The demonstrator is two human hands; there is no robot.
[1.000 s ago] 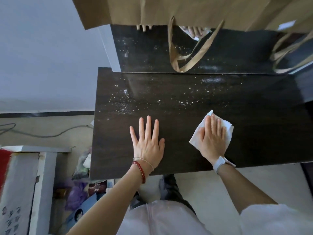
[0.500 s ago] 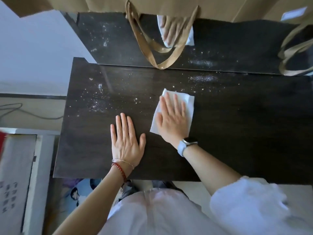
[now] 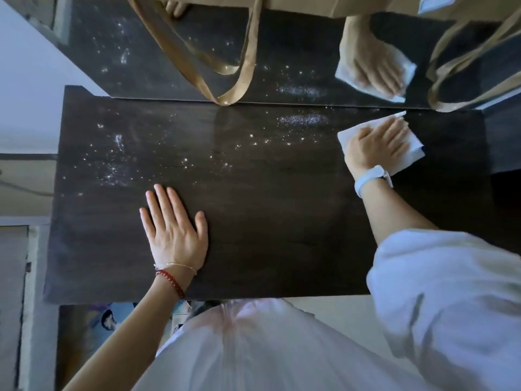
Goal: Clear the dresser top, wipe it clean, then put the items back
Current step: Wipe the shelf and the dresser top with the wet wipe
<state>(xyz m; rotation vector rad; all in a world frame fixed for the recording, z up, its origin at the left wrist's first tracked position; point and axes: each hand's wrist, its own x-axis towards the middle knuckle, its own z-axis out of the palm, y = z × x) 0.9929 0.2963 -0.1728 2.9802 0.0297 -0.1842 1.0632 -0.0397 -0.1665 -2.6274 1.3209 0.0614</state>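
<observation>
In the head view the dresser top (image 3: pixel 282 221) is lying bare and dark, already cleared of its items, and the wiping step is under way; white specks and a denser dusty patch (image 3: pixel 303 119) are sitting along the back edge near the mirror (image 3: pixel 282 52), with more scattered toward the left end; the right hand (image 3: pixel 376 146) is pressing a white cloth (image 3: pixel 410 153) flat at the far right rear corner of the top, its fingers (image 3: pixel 394 134) lying extended and close together over the cloth, pinning it rather than gripping it; the left hand (image 3: pixel 174 230) is resting palm down on the front left part of the top, its fingers spread open and holding nothing, seemingly bracing the body; to do this step well, I judge the cloth should be drawn in long overlapping strokes from the back edge forward, keeping the palm flat so the dust is gathered rather than scattered, folding to a fresh face once it loads up, and shifting the left hand so the area beneath it is not being missed; brown bag handles (image 3: pixel 234 80) are hanging over the mirror, so strokes along the rear should be kept low.
</observation>
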